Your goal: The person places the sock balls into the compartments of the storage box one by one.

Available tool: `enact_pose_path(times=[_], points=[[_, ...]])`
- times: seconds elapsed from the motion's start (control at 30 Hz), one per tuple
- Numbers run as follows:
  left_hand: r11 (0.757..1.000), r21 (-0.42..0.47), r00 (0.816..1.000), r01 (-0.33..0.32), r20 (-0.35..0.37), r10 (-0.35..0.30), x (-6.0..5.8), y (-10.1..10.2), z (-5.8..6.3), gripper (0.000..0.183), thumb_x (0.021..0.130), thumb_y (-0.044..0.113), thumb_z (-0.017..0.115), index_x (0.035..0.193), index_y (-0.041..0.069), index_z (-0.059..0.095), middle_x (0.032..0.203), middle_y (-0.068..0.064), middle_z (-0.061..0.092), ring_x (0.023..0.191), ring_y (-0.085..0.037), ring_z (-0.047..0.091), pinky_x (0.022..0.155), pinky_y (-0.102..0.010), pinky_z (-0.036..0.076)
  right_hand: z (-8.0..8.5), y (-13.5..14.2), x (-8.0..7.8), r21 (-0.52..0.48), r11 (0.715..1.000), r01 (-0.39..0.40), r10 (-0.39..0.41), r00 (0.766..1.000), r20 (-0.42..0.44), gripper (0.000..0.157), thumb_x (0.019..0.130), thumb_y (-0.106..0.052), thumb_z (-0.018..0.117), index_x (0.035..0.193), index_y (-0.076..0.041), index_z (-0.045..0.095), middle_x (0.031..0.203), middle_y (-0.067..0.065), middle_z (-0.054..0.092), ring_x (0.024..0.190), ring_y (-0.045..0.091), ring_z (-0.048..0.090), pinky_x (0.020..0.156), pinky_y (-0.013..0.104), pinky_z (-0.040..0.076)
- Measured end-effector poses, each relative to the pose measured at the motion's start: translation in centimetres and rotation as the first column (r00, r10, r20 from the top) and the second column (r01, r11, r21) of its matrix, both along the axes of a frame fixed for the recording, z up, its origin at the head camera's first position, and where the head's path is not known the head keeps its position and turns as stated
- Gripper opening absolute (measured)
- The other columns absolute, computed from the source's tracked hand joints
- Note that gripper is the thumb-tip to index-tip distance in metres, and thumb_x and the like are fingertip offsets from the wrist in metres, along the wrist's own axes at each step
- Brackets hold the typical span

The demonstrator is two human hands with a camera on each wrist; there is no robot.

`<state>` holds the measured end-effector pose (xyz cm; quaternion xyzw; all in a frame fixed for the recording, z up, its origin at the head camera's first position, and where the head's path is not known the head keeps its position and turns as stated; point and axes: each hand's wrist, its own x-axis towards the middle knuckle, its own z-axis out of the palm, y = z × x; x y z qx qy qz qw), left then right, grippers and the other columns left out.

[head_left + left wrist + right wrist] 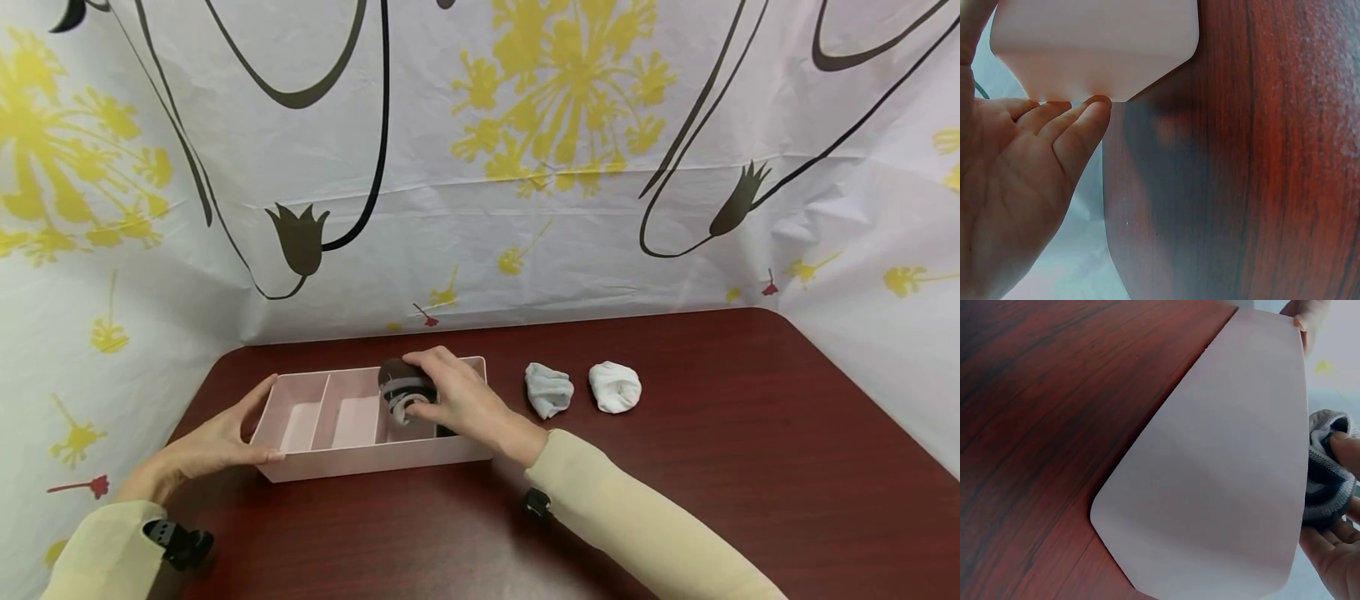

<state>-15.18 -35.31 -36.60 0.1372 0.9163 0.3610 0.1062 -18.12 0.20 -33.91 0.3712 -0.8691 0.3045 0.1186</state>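
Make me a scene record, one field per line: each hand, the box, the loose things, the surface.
Left hand: grips the left end of the pink box
Right hand: holds a dark-and-grey cloth bundle at the box, partly above its rim
Box: open-topped, with dividers
Loose things: grey bundle and white bundle, right of the box
Surface: dark red table
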Motion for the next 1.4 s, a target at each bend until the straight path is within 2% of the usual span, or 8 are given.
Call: enact_pose_path(times=[0.3, 0.4, 0.53, 0.63, 0.77, 0.97, 1.27, 1.4], points=[[1.000, -0.021, 0.999, 0.012, -0.039, -0.013, -0.1, -0.3, -0.1, 0.110, 0.078, 0.020, 0.078, 0.159, 0.013, 0.004, 0.152, -0.028, 0.028, 0.117, 0.003, 0.036, 0.085, -0.016, 0.042, 0.3, -1.2, 0.4, 0.210, 0.976, 0.057, -0.039, 0.995, -0.088, 0.052, 0.083, -0.020, 0.078, 0.128, -0.005, 0.056, 0.116, 0.011, 0.061, 0.104, 0.024, 0.060, 0.086, 0.035, 0.053], [1.000, -0.023, 0.999, 0.011, -0.039, -0.011, -0.1, -0.3, -0.1, 0.110, 0.078, 0.019, 0.078, 0.159, 0.012, 0.004, 0.152, -0.028, 0.027, 0.123, -0.014, 0.040, 0.086, -0.019, 0.042, 0.6, -1.8, 0.7, 0.282, 0.954, 0.104, -0.069, 0.989, -0.130, 0.049, 0.084, -0.024, 0.077, 0.125, -0.007, 0.057, 0.113, 0.009, 0.062, 0.101, 0.023, 0.060, 0.084, 0.033, 0.053], [1.000, -0.017, 1.000, 0.004, -0.022, -0.005, -0.1, -0.1, -0.1, 0.109, 0.078, 0.019, 0.077, 0.158, 0.008, 0.003, 0.152, -0.029, 0.027, 0.124, -0.042, 0.038, 0.094, -0.042, 0.045, 0.9, -2.8, 1.1, 0.389, 0.904, 0.177, -0.121, 0.979, -0.165, 0.045, 0.083, -0.029, 0.078, 0.118, -0.009, 0.059, 0.107, 0.006, 0.060, 0.100, 0.021, 0.060, 0.078, 0.029, 0.055], [1.000, -0.005, 1.000, 0.005, -0.015, -0.006, 0.0, -0.1, -0.2, 0.109, 0.078, 0.018, 0.076, 0.157, 0.006, 0.002, 0.152, -0.030, 0.025, 0.125, -0.046, 0.035, 0.096, -0.060, 0.040, 1.0, -3.6, 1.2, 0.463, 0.858, 0.222, -0.151, 0.971, -0.185, 0.042, 0.083, -0.032, 0.078, 0.114, -0.010, 0.060, 0.105, 0.005, 0.060, 0.099, 0.019, 0.059, 0.076, 0.027, 0.055], [1.000, 0.002, 1.000, 0.010, -0.020, -0.010, -0.1, -0.1, -0.2, 0.110, 0.078, 0.018, 0.076, 0.157, 0.006, 0.002, 0.152, -0.030, 0.025, 0.124, -0.046, 0.035, 0.096, -0.064, 0.038, 1.0, -4.4, 1.2, 0.541, 0.796, 0.270, -0.171, 0.959, -0.226, 0.042, 0.083, -0.034, 0.078, 0.114, -0.011, 0.062, 0.104, 0.004, 0.060, 0.097, 0.018, 0.057, 0.075, 0.024, 0.054], [1.000, -0.025, 1.000, 0.007, -0.030, -0.008, -0.1, -0.2, -0.3, 0.109, 0.079, 0.019, 0.076, 0.158, 0.010, 0.003, 0.151, -0.027, 0.028, 0.125, -0.028, 0.038, 0.095, -0.050, 0.043, 0.6, -5.1, 1.2, 0.594, 0.736, 0.323, -0.151, 0.935, -0.322, 0.029, 0.083, -0.021, 0.075, 0.110, -0.013, 0.067, 0.098, 0.000, 0.059, 0.091, 0.014, 0.056, 0.073, 0.022, 0.052], [1.000, -0.017, 0.999, 0.007, -0.032, -0.008, 0.0, -0.4, -0.5, 0.107, 0.080, 0.020, 0.076, 0.159, 0.014, 0.003, 0.151, -0.027, 0.028, 0.113, 0.014, 0.029, 0.087, -0.019, 0.041, 0.1, -5.4, 1.1, 0.592, 0.735, 0.331, -0.122, 0.923, -0.365, 0.021, 0.081, -0.021, 0.075, 0.101, -0.015, 0.070, 0.099, 0.000, 0.061, 0.094, 0.015, 0.058, 0.070, 0.024, 0.052], [1.000, -0.004, 1.000, 0.010, -0.026, -0.010, 0.0, -0.5, -0.6, 0.107, 0.080, 0.019, 0.076, 0.159, 0.017, 0.002, 0.152, -0.027, 0.027, 0.108, 0.020, 0.026, 0.086, -0.017, 0.040, -0.1, -5.6, 1.1, 0.614, 0.719, 0.326, -0.107, 0.925, -0.365, 0.018, 0.083, -0.021, 0.074, 0.100, -0.017, 0.071, 0.100, -0.001, 0.061, 0.096, 0.014, 0.058, 0.069, 0.023, 0.053]])
